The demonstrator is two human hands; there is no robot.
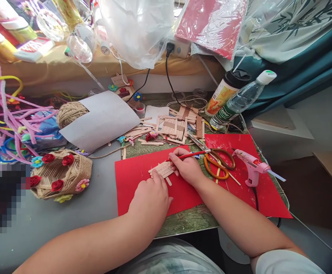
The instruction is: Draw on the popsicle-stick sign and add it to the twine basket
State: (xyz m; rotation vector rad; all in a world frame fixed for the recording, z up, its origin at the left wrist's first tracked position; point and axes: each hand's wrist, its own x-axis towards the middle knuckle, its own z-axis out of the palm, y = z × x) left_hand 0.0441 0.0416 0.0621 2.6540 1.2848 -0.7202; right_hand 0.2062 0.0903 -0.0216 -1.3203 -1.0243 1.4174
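My right hand [186, 167] is closed around a slim red pen [189, 155], its tip over a small panel of craft sticks [163, 170]. The panel has rows of sticks side by side, dark marks on it and one stick poking out below. Fingers of my left hand [151, 196] rest flat on the panel's near edge, with the thumb held apart. Under both lies a red sheet [128, 186]. Just right of my right hand, scissors with brown handles [217, 165] lie partly on a second red sheet [268, 201].
A pink glue gun [251, 167] lies at the right. Behind are bundles of craft sticks [173, 127], a water bottle [237, 102] and a patterned cup [221, 93]. Leftward sit a twine basket with flowers [83, 171], white paper [106, 118], a twine ball [71, 113] and pipe cleaners [6, 110].
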